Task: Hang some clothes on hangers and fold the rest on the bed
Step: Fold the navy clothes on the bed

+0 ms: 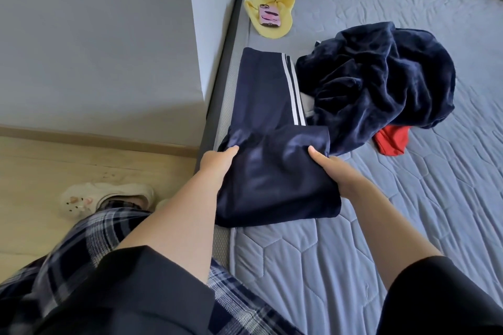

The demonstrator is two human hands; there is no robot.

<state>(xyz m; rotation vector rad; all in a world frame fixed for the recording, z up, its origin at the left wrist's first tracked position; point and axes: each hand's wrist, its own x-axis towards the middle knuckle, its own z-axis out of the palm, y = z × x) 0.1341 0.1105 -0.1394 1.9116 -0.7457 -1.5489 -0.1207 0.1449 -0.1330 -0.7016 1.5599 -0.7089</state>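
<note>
Firmly pinched between thumb and hidden fingers (233, 148), the near end of a pair of navy blue track trousers with two white side stripes (272, 171) is held at both corners: the left hand (217, 163) grips the corner by the mattress edge, the right hand (337, 174) the corner toward the middle of the bed. On each hand the thumb lies on top of the cloth and the other fingers curl beneath it. The held end is doubled over the trousers, whose legs run flat along the edge of the grey quilted bed (353, 253) that borders the floor. Just beside the legs sits a heap of dark navy plush clothing (381, 76), with a red garment (392, 141) showing from under its near side. Farther along the same edge, a phone in a pink case (269, 16) rests on a yellow cloth (272, 28). Below the bed's edge, a cream clog (103, 196) stands on the pale wooden floor (54, 160).
</note>
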